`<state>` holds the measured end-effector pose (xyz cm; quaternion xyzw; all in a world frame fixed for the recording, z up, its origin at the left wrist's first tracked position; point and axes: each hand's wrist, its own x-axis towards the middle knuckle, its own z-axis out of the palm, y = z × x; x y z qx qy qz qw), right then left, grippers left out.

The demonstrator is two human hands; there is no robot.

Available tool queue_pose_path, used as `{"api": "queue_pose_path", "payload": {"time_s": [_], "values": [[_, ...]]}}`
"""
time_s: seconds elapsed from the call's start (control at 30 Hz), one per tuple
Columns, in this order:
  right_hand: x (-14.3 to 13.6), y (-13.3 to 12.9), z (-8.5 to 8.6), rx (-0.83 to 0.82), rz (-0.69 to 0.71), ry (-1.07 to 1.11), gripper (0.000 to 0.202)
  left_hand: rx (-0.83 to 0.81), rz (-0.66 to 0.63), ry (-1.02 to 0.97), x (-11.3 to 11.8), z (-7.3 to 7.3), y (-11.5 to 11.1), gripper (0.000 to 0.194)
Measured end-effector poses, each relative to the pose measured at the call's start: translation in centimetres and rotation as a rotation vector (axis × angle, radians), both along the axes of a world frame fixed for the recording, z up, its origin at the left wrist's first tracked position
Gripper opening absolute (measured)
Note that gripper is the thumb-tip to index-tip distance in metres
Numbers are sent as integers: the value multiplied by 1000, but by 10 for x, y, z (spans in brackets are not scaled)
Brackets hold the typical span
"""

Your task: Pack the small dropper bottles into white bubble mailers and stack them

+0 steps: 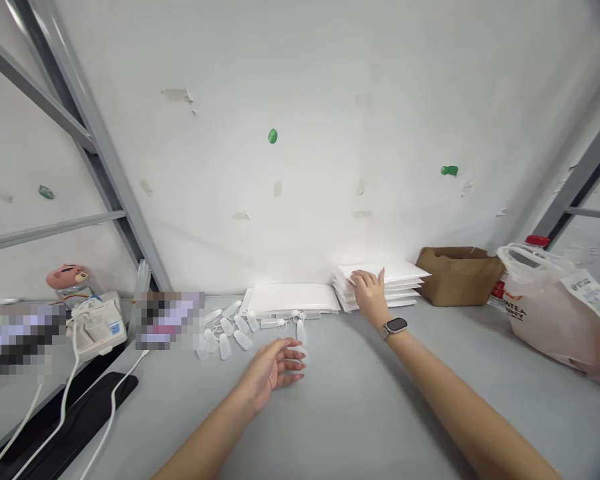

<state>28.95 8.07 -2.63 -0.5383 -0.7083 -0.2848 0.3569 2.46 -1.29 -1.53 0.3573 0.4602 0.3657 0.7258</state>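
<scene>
My left hand [279, 369] hovers low over the grey table [320, 413], fingers apart and holding nothing. My right hand [369, 293], with a watch on its wrist, rests at the left part of a stack of white padded envelopes [397, 272] by the wall. Its fingers bend over the envelopes' edge; whether they grip one cannot be made out. A flatter white pile [293, 298] lies left of that stack. In front of it and to its left are several small translucent tags [243, 340] with loops, and a small clear piece [273, 323].
An open brown cardboard box [460, 277] and a plastic bag [555, 320] stand at the right. At the left are a blurred device [170, 320], a white box [100, 327], cables [113, 400] and a black strip [87, 420]. A white wall [320, 133] rises behind.
</scene>
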Motion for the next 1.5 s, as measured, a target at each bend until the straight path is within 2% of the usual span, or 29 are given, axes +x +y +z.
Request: {"api": "queue_pose_path", "payload": {"time_s": [0.1, 0.27, 0.47, 0.63, 0.73, 0.83, 0.97, 1.1, 1.27, 1.4, 1.5], "values": [[1, 12, -11, -11, 37, 27, 24, -12, -5, 2, 1, 3, -2, 24], [3, 17, 1, -43, 92, 19, 24, -19, -13, 1, 1, 6, -4, 23], [19, -4, 2, -61, 177, 11, 54, -16, -12, 0, 0, 3, -2, 22], [30, -23, -4, 42, 170, 43, 52, -4, -3, -15, -1, -1, 0, 22], [16, -32, -4, 25, 224, -59, 40, 9, -1, -19, -2, -3, 1, 24], [-16, -35, -1, -148, 306, -336, 39, 22, -11, -22, -3, -5, 3, 25], [-56, -24, 4, -279, 200, -518, 41, 10, 35, -11, -2, -4, 4, 23], [-68, -5, 8, -276, 182, -507, 28, -1, 109, -14, -3, 0, 4, 19], [-63, 10, 13, -265, 161, -478, 22, -12, 99, -22, -3, 5, 3, 20], [-65, 14, 18, -250, 114, -394, 23, -14, 88, -16, -1, 5, 3, 19], [-74, 6, 27, -211, 104, -288, 26, -29, 94, -39, -2, 4, 5, 20]]}}
